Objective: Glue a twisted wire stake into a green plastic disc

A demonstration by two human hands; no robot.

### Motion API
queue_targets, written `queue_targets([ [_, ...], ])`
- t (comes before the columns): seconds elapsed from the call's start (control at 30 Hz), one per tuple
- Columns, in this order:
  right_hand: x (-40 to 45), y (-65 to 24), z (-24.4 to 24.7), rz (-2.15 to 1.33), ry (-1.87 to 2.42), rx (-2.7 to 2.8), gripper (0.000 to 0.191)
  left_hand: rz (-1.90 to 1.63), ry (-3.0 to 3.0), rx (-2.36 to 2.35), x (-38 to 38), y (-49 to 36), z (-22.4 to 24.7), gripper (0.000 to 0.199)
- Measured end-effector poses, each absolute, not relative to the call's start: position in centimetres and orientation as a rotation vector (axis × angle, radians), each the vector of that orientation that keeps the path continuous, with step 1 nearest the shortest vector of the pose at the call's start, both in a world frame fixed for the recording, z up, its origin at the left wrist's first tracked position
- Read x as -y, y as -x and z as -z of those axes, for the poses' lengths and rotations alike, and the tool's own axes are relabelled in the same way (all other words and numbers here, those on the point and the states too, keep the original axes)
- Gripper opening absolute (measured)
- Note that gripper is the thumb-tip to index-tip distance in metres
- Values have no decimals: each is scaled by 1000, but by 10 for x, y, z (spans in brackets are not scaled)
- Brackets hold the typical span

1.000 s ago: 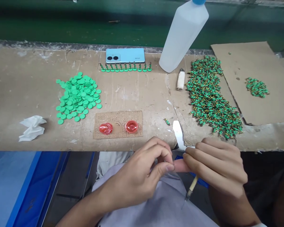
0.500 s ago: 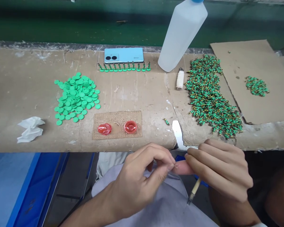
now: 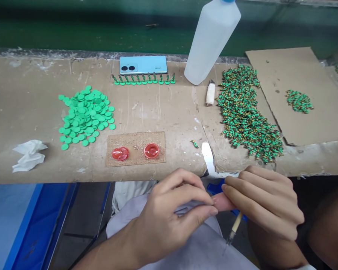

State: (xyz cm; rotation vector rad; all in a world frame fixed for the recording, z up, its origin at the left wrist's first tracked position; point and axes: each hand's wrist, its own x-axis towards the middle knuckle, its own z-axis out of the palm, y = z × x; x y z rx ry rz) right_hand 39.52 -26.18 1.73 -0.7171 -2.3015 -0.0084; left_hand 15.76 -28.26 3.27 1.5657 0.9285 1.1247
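Below the front edge of the workbench (image 3: pixel 157 165), my left hand (image 3: pixel 174 213) has its fingertips pinched against a pink rubber-covered thumb tip (image 3: pixel 225 202) of my right hand (image 3: pixel 266 202). Anything between them is too small to make out. My right hand grips a thin bamboo-handled paintbrush (image 3: pixel 235 228), its tip pointing down. A single green-and-yellow painted figurine (image 3: pixel 194 143) lies on the bench just above my hands. Further right spreads a large pile of painted figurines (image 3: pixel 246 116).
On the bench are green discs (image 3: pixel 84 116), a cork board (image 3: pixel 135 150) with red paint lids, a tissue (image 3: pixel 29 155), a row of figurines (image 3: pixel 143 79), a blue phone (image 3: pixel 143 65), a plastic bottle (image 3: pixel 212 41) and a cardboard sheet (image 3: pixel 298 93). Blue bins stand lower left.
The bench contents have slid left in view as the camera turned. Both hands have shifted slightly right and stay pressed together at the fingertips.
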Motion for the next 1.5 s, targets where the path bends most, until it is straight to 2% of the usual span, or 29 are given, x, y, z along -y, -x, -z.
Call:
queue_targets([
  [0.27,260,-398,-11,58,648,2322,21,-853,-1373,-940,277,-152,-38,11],
  [0.53,255,-393,-22,30,520,2439,4,-645,-1342,-900,265,-144,-40,18],
  [1.03,250,-384,-22,-135,543,2382,19,-847,-1586,-894,277,-145,-32,19],
  [1.5,248,-381,-17,-278,567,2358,19,-1032,-1857,-941,278,-145,-32,15],
])
